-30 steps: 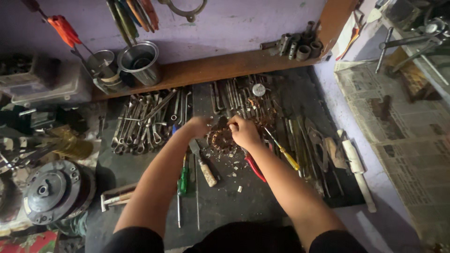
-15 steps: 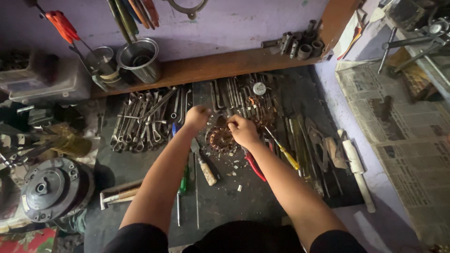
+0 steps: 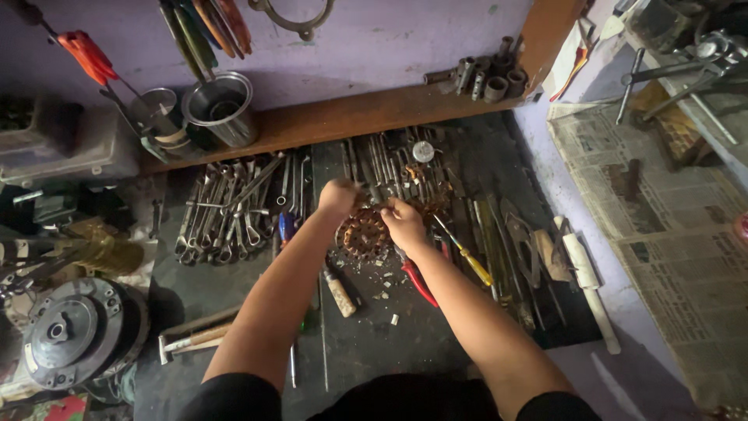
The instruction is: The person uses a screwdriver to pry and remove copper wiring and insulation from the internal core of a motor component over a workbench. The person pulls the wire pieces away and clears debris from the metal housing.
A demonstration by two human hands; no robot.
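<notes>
Dark, cluttered workbench seen from above, spanners far left, where the left hand (image 3: 340,195) and right hand (image 3: 403,223) close their fingers on a rusty round toothed metal part (image 3: 363,232) at centre, seemingly working it loose; steady grip needed next.

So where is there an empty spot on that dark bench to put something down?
Bare mat shows near the front edge, between the two forearms and below the red-handled pliers. Another bare patch lies between the pile of wrenches and the hammer. It is crowded around the round coil part by both hands and along the right-side tools.
</notes>
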